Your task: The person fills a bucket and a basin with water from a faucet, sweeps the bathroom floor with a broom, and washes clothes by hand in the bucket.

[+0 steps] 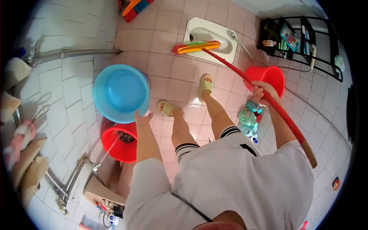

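Through the head camera I see the right hand (pixel 264 89) wrapped around the red handle of a broom (pixel 234 69), fingers pressed together about it. The handle slants across the feed, long and glossy red, ending in a worn brown stub near the right sleeve. Its head is a yellow-orange bar with red and green bristles, and it sits over the near left edge of the white squat toilet (pixel 224 49); I can't tell whether it touches. The left hand (pixel 143 118) is at the near rim of a round, plain light-blue basin (pixel 122 88), but whether its fingers pinch that rim I can't tell. Just beside the basin, partly below it, is a red bucket (pixel 122 153) holding something dark.
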Demonstrator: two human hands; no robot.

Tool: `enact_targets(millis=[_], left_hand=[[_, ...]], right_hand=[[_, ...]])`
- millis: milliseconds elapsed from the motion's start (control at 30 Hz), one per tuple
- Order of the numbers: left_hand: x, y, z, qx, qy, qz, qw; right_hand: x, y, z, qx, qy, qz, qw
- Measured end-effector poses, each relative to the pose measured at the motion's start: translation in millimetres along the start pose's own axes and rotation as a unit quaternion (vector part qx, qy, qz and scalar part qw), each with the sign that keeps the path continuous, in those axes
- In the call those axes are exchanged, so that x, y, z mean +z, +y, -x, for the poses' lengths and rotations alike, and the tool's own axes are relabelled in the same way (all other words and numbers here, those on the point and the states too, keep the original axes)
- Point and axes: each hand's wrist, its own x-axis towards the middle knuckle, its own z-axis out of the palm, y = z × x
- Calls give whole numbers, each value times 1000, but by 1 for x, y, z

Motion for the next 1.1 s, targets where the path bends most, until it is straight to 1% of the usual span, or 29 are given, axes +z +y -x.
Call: enact_targets(millis=[33,67,100,133,167,200,233,267,300,333,367,400,433,467,500,533,567,600,633,700,767,833,867,900,933,967,1033,1067,1100], left_hand=[[14,-4,21,31,-22,-27,999],[27,-8,41,35,-28,-29,999],[38,-14,62,52,-99,-50,992],[50,-21,83,68,-170,-69,981],[64,-30,104,61,-250,-89,962],[72,-41,130,54,-325,-110,938],[80,-56,181,49,-418,-162,893],[90,-73,242,44,-506,-213,835],[91,-87,290,-10,-527,-240,815],[89,-97,335,-65,-544,-267,793],[88,-101,387,-63,-548,-272,789],[82,-105,439,-127,-512,-328,784],[72,-108,467,-190,-470,-382,772],[59,-102,462,-189,-471,-388,769],[47,-88,447,-320,-490,-298,755],[40,-78,441,-443,-497,-204,718],[36,-74,451,-370,-460,-281,757],[31,-73,461,-290,-418,-354,785],[24,-71,463,-305,-421,-351,779],[17,-78,467,-325,-422,-357,767],[20,-89,472,-364,-437,-336,750],[31,-115,473,-378,-440,-332,744],[42,-133,476,-349,-380,-367,774],[54,-155,478,-316,-319,-399,799],[68,-181,486,-272,-288,-429,812],[83,-205,480,-272,-286,-433,811],[113,-254,461,-354,-355,-425,753],[129,-283,460,-353,-355,-425,754],[147,-315,460,-341,-361,-437,750]], right_hand=[[3,-5,8,29,-22,-102,994],[10,-6,18,-23,-53,-116,992],[5,-13,15,-14,-107,-158,982],[13,-18,20,23,-152,-268,951],[9,-23,8,2,-194,-318,928],[6,-30,-9,-21,-242,-311,919],[18,-31,-17,-37,-259,-321,910],[38,-30,-28,-53,-278,-332,900],[55,-28,-45,-67,-286,-343,892],[80,-23,-58,-182,-261,-219,922],[115,-13,-58,-231,-132,-182,947],[142,0,-52,-212,-82,-154,962],[168,23,-39,-240,-40,-150,958],[181,45,-38,-242,-21,-144,959],[185,66,-45,-244,0,-140,960],[181,82,-65,-253,0,-104,962],[177,92,-78,-263,2,-69,962],[179,101,-65,-232,10,-59,971],[180,109,-49,-199,18,-50,979],[177,115,-19,-213,10,-54,975],[164,103,-13,-225,0,-59,973],[144,80,-26,-263,47,51,962],[133,67,-34,-265,48,42,962],[120,48,-40,-308,47,6,950],[106,25,-42,-350,46,-27,935],[90,0,-45,-333,19,-44,942],[64,-53,-37,-257,-34,-171,951],[47,-78,-40,-256,-35,-171,951],[27,-105,-46,-241,-62,-193,949]])
